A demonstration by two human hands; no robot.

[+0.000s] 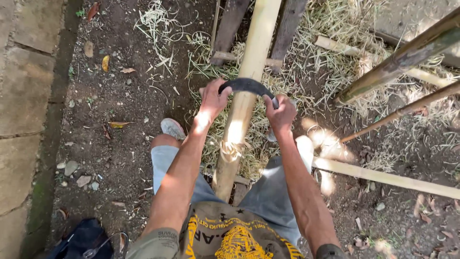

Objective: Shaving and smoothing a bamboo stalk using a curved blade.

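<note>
Right now I am partway through a scraping stroke: both my hands are on a dark curved blade [249, 86] laid across the pale bamboo pole [244, 103] that runs lengthwise between my knees. My left hand [212, 100] is curled tight round one end of the blade and my right hand [281, 114] is clenched on the other end, so the edge straddles the pole near its middle. A curl of shaved fibre [231, 149] hangs on the pole just below the blade, and loose shavings [306, 72] carpet the ground on either side.

I judge the next move calls for even pressure from both fists and a straight pull along the pole, keeping the blade square so it does not skid off the round surface.

No packages or signs are about. The only lettering is yellow print on my olive shirt [230, 235]; a dark bag [84, 240] lies at lower left, possibly with glasses on it.
</note>
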